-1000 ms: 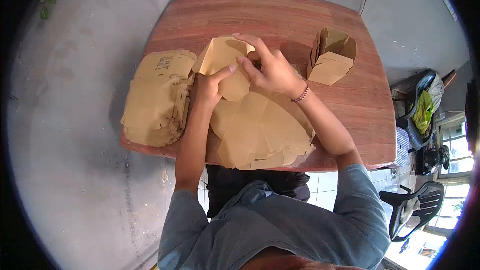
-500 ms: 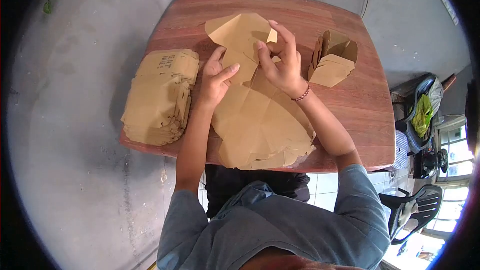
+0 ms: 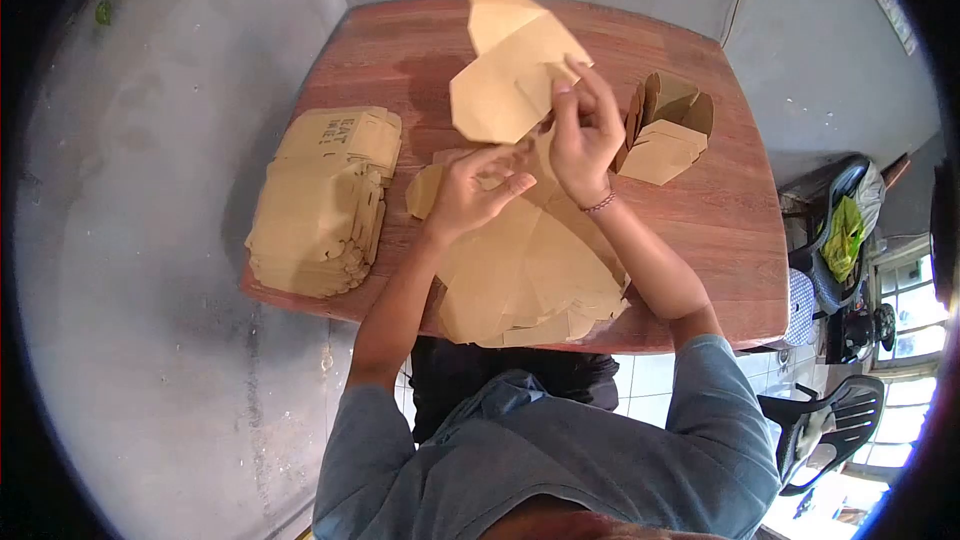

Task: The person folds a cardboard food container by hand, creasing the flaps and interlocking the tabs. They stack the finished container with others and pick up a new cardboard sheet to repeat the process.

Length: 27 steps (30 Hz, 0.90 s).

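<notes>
A brown cardboard box blank (image 3: pixel 515 70) is raised over the far half of the table, its panels creased and partly bent. My right hand (image 3: pixel 585 140) pinches its right edge between thumb and fingers. Just below the blank's lower edge is my left hand (image 3: pixel 475 190), thumb apart and fingers stretched to the right; whether its fingertips touch the cardboard I cannot tell. More flat blanks (image 3: pixel 530 275) lie spread beneath both hands, reaching the table's near edge.
A tall stack of flat blanks (image 3: pixel 315 205) with printed lettering stands at the left of the wooden table (image 3: pixel 720 250). Folded, nested boxes (image 3: pixel 665 145) sit at the right. Grey walls border the table; a dark plastic chair (image 3: pixel 840 425) stands at lower right.
The blank has been lifted off the pile and turned, moving up and away with my right hand. My left hand has shifted right and slightly nearer to me.
</notes>
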Motion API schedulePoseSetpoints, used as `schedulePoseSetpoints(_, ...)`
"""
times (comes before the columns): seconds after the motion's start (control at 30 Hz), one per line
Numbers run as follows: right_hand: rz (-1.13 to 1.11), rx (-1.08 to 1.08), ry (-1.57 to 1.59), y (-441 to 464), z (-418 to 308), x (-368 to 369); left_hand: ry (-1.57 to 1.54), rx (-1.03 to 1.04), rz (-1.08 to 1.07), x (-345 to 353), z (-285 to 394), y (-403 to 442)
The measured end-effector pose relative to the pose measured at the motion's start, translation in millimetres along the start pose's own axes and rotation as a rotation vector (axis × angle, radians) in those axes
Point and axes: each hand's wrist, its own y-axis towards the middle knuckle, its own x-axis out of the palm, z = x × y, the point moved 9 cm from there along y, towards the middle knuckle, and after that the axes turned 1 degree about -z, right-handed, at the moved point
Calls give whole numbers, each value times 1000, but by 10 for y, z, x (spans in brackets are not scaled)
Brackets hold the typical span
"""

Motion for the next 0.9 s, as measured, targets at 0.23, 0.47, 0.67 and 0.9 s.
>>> schedulePoseSetpoints(0.23, -148, -396, -255, -350, -452, 263, -378, 41, 216, -30, -154, -198)
schedulePoseSetpoints(0.47, -224, -399, -208, -559, -336, 419, -463, -160, 370, -211, -111, -189)
schedulePoseSetpoints(0.67, -401, -230, -280, -389, -247, 420, -361, -259, 564, -496, -204, -205)
schedulePoseSetpoints(0.9, -374, -522, -443, 43, -673, 322, -205, -90, 544, -651, -138, -156)
